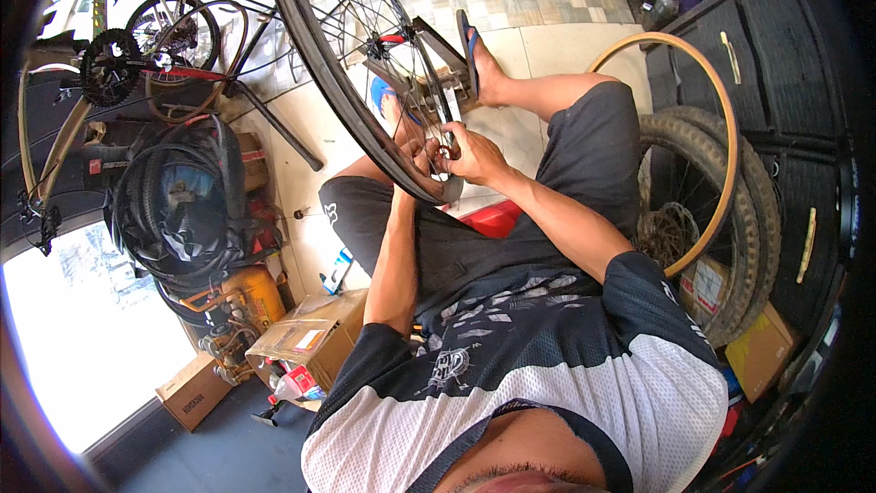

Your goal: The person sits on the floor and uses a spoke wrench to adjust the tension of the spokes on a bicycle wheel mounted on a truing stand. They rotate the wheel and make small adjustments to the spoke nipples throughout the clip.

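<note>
A bicycle wheel with a black rim and thin spokes stands upright and tilted before me, between my legs. Its hub, with a red lever beside it, sits by a dark metal stand. At the wheel's lower end my right hand is closed, thumb raised against the rim's right side. My left hand reaches in from the other side, partly covered by the rim, its curled fingers close to the right hand's. What lies between the fingers of either hand is hidden.
To the left are a bicycle frame with a black crankset, a heap of black tyres, a yellow machine and a cardboard box. On the right, a tan hoop leans over knobby tyres by black drawers.
</note>
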`<state>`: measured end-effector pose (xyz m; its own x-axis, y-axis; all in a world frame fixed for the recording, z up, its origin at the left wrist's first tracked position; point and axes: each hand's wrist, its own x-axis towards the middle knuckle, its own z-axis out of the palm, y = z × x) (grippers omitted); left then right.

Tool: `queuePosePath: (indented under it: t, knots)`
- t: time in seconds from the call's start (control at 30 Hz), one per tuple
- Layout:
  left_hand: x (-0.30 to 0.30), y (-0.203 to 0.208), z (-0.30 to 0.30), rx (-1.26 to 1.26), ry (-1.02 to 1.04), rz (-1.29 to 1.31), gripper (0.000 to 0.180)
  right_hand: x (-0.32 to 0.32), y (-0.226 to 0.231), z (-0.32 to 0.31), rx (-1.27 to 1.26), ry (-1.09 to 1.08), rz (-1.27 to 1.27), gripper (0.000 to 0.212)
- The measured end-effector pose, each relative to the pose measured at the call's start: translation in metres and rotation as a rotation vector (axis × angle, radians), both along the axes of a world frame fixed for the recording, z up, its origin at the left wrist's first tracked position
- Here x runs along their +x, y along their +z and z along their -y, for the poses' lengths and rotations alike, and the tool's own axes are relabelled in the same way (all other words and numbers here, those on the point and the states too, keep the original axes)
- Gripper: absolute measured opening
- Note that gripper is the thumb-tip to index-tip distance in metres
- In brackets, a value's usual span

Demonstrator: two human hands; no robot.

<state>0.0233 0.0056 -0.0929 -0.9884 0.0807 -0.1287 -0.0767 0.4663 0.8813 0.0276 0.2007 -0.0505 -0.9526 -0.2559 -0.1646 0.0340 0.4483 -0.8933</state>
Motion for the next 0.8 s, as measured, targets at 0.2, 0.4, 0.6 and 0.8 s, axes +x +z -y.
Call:
queuePosePath:
  t: [0.2,0.4,0.6,0.8]
  knots:
    - [-0.001,0.022,-0.007,-0.016,0.035,0.283,0.04,-0.001,-0.022,-0.003,-0.157,0.022,0.062,0.056]
    - [0.002,0.02,-0.021,-0.203,-0.094,-0.197,0.035,0.003,-0.007,-0.005,-0.01,0.001,-0.052,0.059]
    - [-0.005,0.024,-0.03,-0.074,0.079,0.168,0.039,0.008,-0.016,0.003,-0.102,-0.057,0.016,0.066]
    - [-0.006,0.041,-0.033,-0.003,0.05,0.142,0.045,0.004,-0.021,-0.002,-0.011,-0.037,0.09,0.046]
